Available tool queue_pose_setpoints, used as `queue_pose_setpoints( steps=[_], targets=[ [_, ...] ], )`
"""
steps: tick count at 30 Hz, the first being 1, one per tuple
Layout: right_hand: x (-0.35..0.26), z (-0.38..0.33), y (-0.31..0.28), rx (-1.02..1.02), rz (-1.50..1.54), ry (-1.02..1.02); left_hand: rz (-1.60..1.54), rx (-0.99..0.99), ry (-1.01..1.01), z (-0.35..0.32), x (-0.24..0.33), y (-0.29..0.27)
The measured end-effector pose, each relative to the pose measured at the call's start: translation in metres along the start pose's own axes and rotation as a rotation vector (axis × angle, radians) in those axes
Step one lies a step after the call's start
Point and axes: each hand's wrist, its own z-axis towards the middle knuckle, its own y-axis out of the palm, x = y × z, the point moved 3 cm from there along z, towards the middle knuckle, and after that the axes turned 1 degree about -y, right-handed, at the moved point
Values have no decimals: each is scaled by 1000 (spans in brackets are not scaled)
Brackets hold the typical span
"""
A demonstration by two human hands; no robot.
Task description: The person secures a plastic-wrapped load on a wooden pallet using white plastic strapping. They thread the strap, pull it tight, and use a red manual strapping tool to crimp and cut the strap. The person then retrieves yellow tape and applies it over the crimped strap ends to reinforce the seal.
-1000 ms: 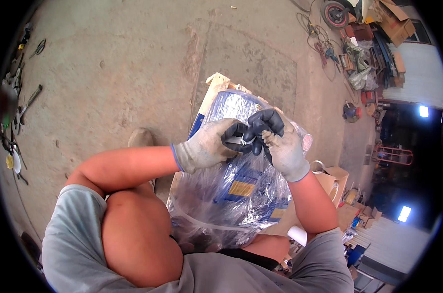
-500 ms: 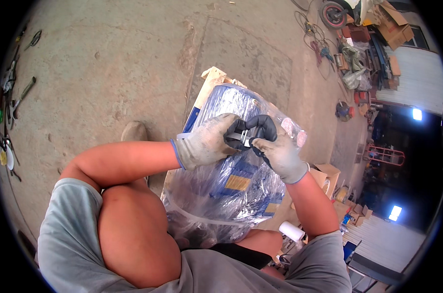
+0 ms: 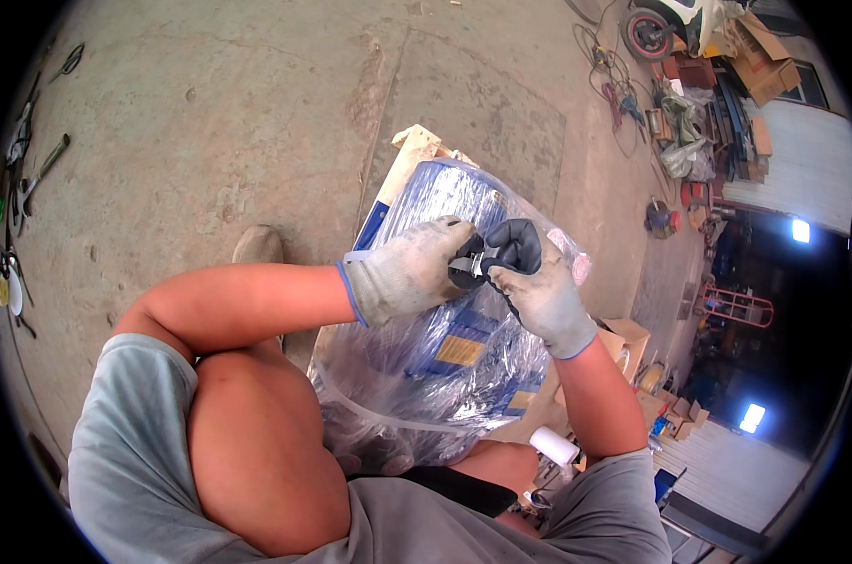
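Note:
Both hands, in grey gloves with black palms, meet above a blue load (image 3: 454, 197) wrapped in clear plastic film. My left hand (image 3: 421, 258) pinches a small metal buckle (image 3: 476, 264), with its fingers closed. From the other side, my right hand (image 3: 534, 277) is closed on the same buckle, forefinger curled over it. A whitish strap (image 3: 379, 417) curves round the near side of the load, and a piece of it shows beside my left wrist. Whether the strap passes through the buckle is hidden by the fingers.
The load rests on a wooden pallet (image 3: 414, 148). Hand tools (image 3: 45, 169) lie on the floor at far left. Open cardboard boxes (image 3: 623, 343) and a white roll (image 3: 554, 446) stand at right. Cables (image 3: 600, 61) and a red-rimmed wheel (image 3: 647, 34) are at far right.
The fingers of both hands have drawn closer together round the buckle, and the right forefinger has curled in tighter. The white strap end between them shows less.

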Motion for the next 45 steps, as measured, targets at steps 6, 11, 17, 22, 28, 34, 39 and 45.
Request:
queue_pose_setpoints(
  steps=[6,11,17,22,28,34,39,45],
  targets=[
    [1,-2,-1,33,-94,14,37,-1,-9,1,1,4],
    [-2,-1,2,27,-130,18,83,-55,-40,2,8,0],
    [-1,-3,-2,44,-279,-131,119,-72,-38,3,9,0],
    [3,2,2,-17,-192,-80,143,-73,-70,3,13,0],
    [1,-1,-25,-191,261,206,64,-20,-20,1,2,3],
    [-11,7,-25,-231,-219,32,-4,-24,-4,1,-3,3],
    [-11,15,-19,-170,-93,43,41,-29,22,-1,-1,1],
    [17,19,-5,-88,42,25,-71,16,48,-8,-6,1]
  ],
)
